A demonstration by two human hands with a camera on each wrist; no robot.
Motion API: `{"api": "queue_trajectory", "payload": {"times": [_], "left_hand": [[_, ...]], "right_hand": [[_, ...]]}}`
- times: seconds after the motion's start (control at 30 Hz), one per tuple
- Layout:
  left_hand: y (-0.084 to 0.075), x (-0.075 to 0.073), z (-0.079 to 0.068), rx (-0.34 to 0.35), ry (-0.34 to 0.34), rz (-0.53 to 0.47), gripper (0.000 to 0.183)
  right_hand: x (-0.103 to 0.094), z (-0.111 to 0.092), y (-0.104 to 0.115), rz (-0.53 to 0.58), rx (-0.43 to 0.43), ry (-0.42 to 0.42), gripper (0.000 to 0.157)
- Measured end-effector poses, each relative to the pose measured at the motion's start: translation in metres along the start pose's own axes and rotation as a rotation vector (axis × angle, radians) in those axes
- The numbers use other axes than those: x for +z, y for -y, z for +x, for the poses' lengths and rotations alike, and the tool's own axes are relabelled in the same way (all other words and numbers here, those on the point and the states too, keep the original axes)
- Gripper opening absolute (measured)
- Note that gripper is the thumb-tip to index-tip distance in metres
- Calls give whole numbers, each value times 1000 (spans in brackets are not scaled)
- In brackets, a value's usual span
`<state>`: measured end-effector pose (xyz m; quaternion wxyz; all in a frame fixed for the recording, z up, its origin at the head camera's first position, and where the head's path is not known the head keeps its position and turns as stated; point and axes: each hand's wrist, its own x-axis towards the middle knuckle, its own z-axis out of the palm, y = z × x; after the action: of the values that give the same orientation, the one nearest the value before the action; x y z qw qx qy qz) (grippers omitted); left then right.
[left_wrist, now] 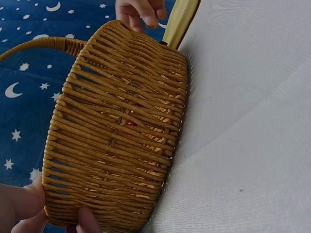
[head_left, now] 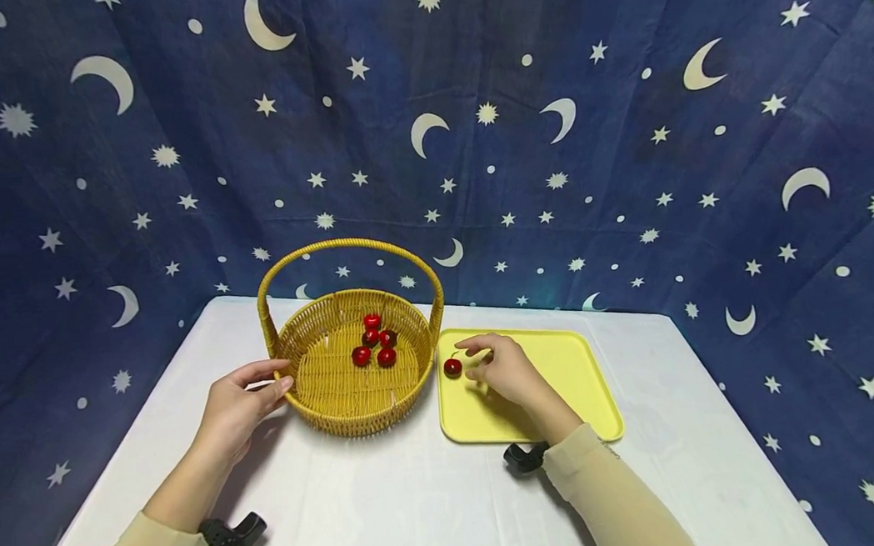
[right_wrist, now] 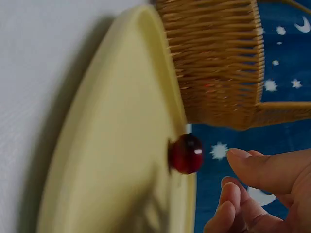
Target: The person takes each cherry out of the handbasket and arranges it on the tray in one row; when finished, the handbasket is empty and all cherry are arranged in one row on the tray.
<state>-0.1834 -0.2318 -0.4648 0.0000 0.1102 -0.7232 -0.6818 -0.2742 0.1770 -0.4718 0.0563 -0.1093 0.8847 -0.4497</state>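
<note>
A woven wicker basket (head_left: 356, 424) with a tall arched handle stands on the left, several dark red cherries (head_left: 386, 357) lying in it. At its left side, my left hand (head_left: 242, 402) grips the rim; in the left wrist view, fingers (left_wrist: 19, 201) are at the basket's edge. My right hand (head_left: 505, 373) hovers over the yellow tray (head_left: 564, 382) with its fingers loosely bent and apart. A single cherry (head_left: 453, 367) with a thin stem sits near the tray's left edge, just left of that hand. In the right wrist view, a gap separates the fingertips from the cherry (right_wrist: 187, 154).
A white cloth covers the table (head_left: 376, 510). The tray stands close to the basket's right side. Behind the table hangs a dark blue curtain (head_left: 491, 178) with moons and stars. Black bands (head_left: 231, 534) are strapped to both wrists.
</note>
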Motion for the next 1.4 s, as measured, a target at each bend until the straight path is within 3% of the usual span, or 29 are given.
{"api": "queue_trajectory", "payload": {"times": [0.27, 0.6, 1.03, 1.4], "left_hand": [[1, -2, 1, -2, 1, 9, 36], [2, -2, 2, -15, 9, -7, 30], [2, -3, 2, -9, 7, -14, 28], [2, -1, 2, 15, 17, -35, 26]], "right_hand": [[-8, -14, 31, 10, -99, 13, 49], [13, -19, 79, 94, -204, 102, 45], [62, 18, 106, 41, -239, 195, 46], [92, 59, 111, -106, -143, 276, 54]]}}
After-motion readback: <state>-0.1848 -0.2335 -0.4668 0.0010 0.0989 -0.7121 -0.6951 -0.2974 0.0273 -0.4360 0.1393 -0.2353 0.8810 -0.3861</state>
